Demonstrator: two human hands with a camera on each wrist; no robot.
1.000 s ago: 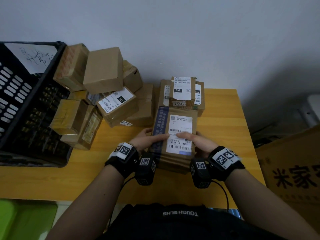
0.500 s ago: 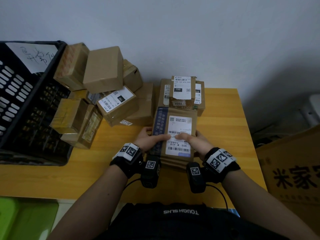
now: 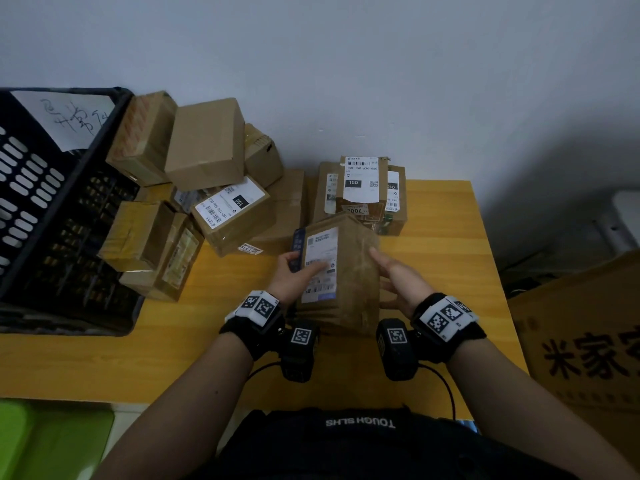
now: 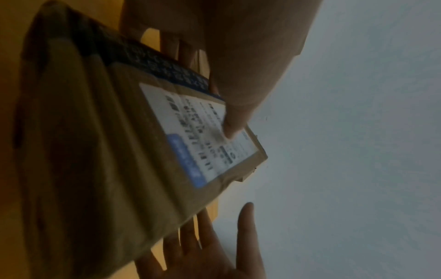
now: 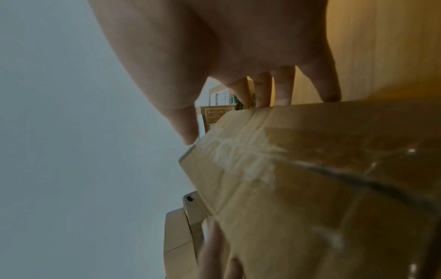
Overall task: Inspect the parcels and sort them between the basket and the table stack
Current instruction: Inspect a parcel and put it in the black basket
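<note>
A brown parcel [image 3: 346,271] with a white label is held over the yellow table [image 3: 194,344], tipped so the label faces left and a taped side faces up. My left hand [image 3: 294,275] grips it, thumb pressed on the label [image 4: 203,132] and fingers behind. My right hand [image 3: 394,275] lies with straight fingers against the parcel's right side [image 5: 310,188], its thumb tip at the parcel's top edge. The black slotted basket [image 3: 31,174] stands at the left. The table stack [image 3: 360,188] of labelled parcels sits just behind the held parcel.
A loose pile of several brown boxes [image 3: 207,143] leans between the basket and the wall. A large printed cardboard box [image 3: 588,341] stands off the table's right edge. A green surface [image 3: 52,441] lies below the near left edge.
The parcel lay with its label facing up; it has now been rolled to the left onto its side. My right thumb has left the label and sits at the taped side.
</note>
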